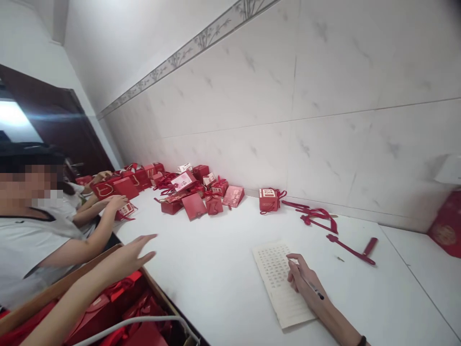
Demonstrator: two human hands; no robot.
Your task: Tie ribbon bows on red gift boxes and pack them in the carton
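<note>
My right hand (304, 283) is closed around a slim pen (318, 291) with a dark end. Its fingers rest on a sheet of lined paper (288, 303), whose upper part carries rows of handwriting and whose lower lines are blank. To the left, my left hand (135, 252) reaches out with thumb and fingers apart and nothing in them. Below my left forearm stands an open cardboard box (158, 293) filled with red gift boxes (95, 310). On the white table (212, 269), a small red gift box (269, 199) with a ribbon stands near the wall.
A pile of red gift boxes (194, 204) lies at the back, with red gift bags (131, 180) farther left. Dark red ribbons (355, 250) lie at the right. A co-worker (36, 250) handles a red box at the left. A white cable (144, 319) crosses the cardboard box.
</note>
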